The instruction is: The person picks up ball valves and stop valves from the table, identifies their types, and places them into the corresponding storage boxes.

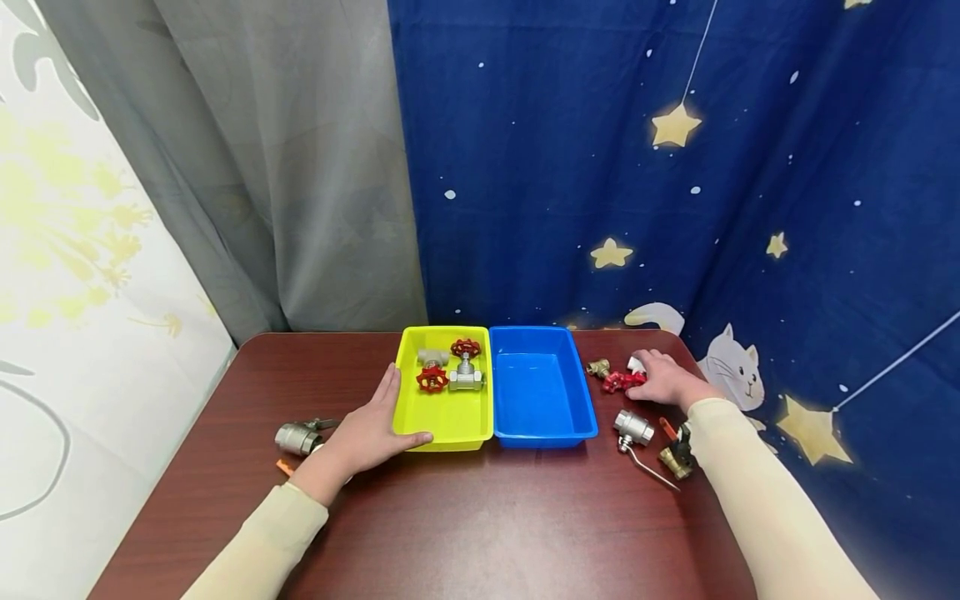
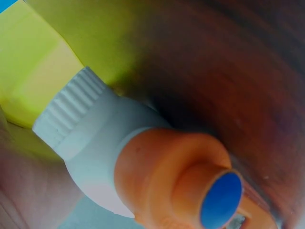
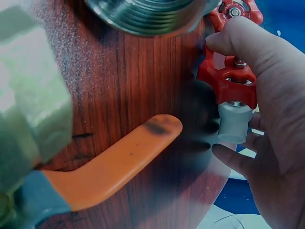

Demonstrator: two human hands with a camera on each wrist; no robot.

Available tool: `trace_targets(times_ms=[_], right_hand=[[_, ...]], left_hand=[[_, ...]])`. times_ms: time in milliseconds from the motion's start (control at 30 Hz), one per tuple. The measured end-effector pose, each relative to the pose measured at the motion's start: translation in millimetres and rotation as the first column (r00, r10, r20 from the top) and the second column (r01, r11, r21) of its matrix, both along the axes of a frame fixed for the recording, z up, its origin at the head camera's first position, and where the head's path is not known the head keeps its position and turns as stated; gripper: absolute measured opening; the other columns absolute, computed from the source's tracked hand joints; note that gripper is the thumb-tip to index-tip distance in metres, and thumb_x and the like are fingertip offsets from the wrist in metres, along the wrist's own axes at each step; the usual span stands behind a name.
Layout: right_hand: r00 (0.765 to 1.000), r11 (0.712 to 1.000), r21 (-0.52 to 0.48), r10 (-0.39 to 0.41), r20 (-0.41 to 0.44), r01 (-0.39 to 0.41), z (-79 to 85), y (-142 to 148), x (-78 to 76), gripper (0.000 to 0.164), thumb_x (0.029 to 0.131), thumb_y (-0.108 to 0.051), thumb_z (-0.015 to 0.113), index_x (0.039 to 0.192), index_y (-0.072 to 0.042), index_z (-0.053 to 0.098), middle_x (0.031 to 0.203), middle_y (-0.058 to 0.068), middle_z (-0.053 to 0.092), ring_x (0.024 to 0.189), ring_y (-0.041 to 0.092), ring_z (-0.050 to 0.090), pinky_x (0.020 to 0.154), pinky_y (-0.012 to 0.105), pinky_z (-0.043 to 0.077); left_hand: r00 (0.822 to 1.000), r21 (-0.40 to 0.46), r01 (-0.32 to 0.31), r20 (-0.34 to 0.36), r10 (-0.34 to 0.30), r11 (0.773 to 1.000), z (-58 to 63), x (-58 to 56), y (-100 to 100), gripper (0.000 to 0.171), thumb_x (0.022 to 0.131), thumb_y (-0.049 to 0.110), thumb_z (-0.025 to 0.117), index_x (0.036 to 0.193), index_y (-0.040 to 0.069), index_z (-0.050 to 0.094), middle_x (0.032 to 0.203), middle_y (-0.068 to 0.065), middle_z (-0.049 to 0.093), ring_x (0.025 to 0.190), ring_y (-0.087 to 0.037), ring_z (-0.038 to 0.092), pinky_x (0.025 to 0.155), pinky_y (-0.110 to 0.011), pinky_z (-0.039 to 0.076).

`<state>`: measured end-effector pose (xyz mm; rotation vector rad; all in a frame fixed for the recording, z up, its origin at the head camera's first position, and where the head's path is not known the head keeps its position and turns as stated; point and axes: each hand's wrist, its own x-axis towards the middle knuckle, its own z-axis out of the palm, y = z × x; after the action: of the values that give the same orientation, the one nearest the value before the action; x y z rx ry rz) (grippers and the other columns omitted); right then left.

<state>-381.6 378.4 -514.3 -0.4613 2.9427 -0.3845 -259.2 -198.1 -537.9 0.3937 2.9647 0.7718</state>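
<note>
My left hand (image 1: 369, 429) rests at the left side of the yellow tray (image 1: 450, 443), its fingers straight along the wall and the thumb over the near rim. Inside that tray are a grey valve with a red handwheel (image 1: 432, 380) and a metal gate valve (image 1: 466, 377), also red-wheeled. At the right, my right hand (image 1: 660, 379) pinches a white valve with a red handwheel (image 3: 234, 117); the thumb lies on the red part and the fingers reach round the white body. A second red handwheel (image 3: 235, 12) is just beyond the thumb.
The blue tray (image 1: 542, 440) adjoins the yellow one. Near my right forearm lie a steel ball valve (image 1: 634, 427) with a long lever, a brass valve (image 1: 675, 463) and an orange handle (image 3: 124, 162). Another steel valve (image 1: 296, 438) and a white-and-orange valve (image 2: 102, 126) lie by my left wrist.
</note>
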Motion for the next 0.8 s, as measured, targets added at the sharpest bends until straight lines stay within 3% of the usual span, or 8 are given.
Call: trace_targets(times_ms=[433,800], right_hand=[[1.000,1.000,0.018,0.009,0.002,-0.009,2.6,3,5.0,0.092,0.084,-0.039,0.085,0.149,0.015,0.050,0.141,0.037,0.056,0.132,0.055,0.053,0.113,0.067,0.045],[0.995,0.999,-0.028,0.033,-0.091,-0.036,16.0,5,5.8,0.091,0.085,-0.042,0.084,0.145,0.018,0.052,0.138,0.040,0.059,0.130,0.057,0.054,0.111,0.068,0.045]], left_hand=[[1.000,0.003,0.001,-0.001,-0.001,1.000,2.9,1.2,1,0.143,0.084,0.090,0.070,0.178,0.007,0.002,0.186,-0.010,-0.003,0.116,-0.038,0.072,0.097,-0.055,0.059],[1.000,0.007,-0.007,0.016,0.007,1.000,6.3,2.3,3,0.139,0.087,0.082,0.076,0.178,0.007,0.002,0.186,-0.011,-0.002,0.117,-0.039,0.071,0.098,-0.056,0.059]])
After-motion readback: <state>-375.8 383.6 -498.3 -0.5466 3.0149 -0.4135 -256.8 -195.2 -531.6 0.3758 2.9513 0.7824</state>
